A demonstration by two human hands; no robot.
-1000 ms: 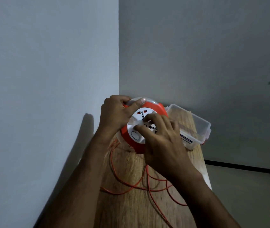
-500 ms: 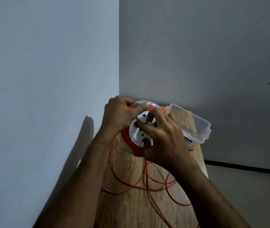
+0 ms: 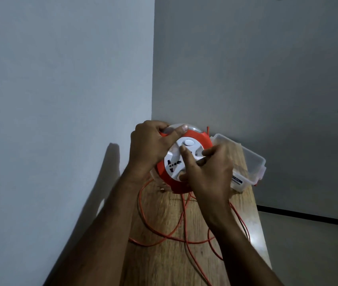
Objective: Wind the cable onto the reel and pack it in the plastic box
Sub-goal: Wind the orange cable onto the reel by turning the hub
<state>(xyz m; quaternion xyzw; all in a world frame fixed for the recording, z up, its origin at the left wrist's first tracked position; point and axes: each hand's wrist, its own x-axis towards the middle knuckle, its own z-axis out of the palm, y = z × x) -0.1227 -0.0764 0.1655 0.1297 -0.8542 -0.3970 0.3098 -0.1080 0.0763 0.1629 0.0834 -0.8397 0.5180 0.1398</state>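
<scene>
The left hand [image 3: 150, 146] is closed around the rim of a round cable reel [image 3: 192, 139], gripping it at about ten o'clock, with the thumb lying across the clear upper edge. The right hand [image 3: 209, 172] grips the reel from about four o'clock, its index finger stretched across the white centre face and its other fingers curled at the orange rim. Both forearms reach in from the bottom of the view.

The reel is tilted so its face looks toward the camera. It has an orange band around a white hub [image 3: 175, 162], which carries a socket with dark pin holes at its eight o'clock and a round white button [image 3: 188, 143] at its twelve o'clock.

Thin orange cable [image 3: 165, 237] hangs from the underside of the reel at six o'clock and lies in loose loops on the wooden table [image 3: 159, 263].

At three o'clock from the reel, just beside it, a clear plastic box [image 3: 252, 162] sits open on the table, near the far edge, with a red latch on its right side. Grey walls meet in a corner behind the reel.
</scene>
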